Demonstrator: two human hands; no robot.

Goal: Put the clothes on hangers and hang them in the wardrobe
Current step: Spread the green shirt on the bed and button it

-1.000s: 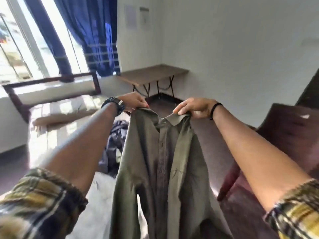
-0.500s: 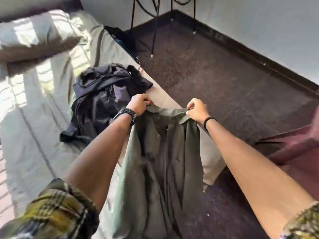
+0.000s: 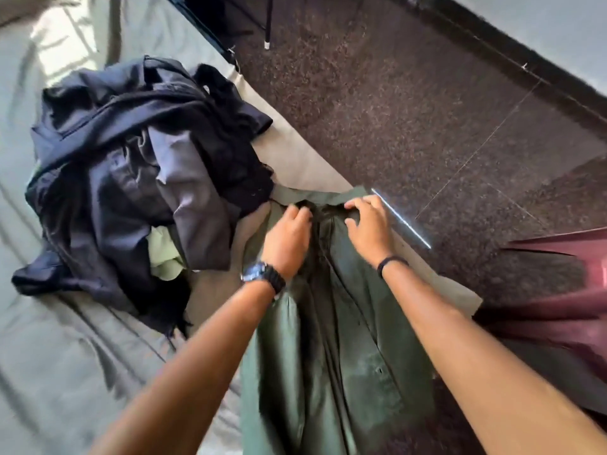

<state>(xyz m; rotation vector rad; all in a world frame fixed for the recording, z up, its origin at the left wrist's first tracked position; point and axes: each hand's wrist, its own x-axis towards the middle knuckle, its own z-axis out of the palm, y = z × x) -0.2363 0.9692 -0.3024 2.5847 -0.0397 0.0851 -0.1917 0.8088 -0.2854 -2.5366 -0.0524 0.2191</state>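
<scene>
Now lowered onto bed, green shirt collar, both hands still holding it, fingers curled.

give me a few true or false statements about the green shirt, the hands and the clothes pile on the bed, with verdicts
1. Both hands are at the collar end of the green shirt. True: the left hand and the right hand rest there.
2. The shirt is already on a hanger. False: no hanger shows in this view.
3. A pile of dark clothes lies on the bed, left of the shirt. True.
4. The wristwatch is on the right wrist. False: it is on the left wrist; the right wrist has a thin black band.
5. The floor is pale wood. False: it is dark and speckled.
</scene>
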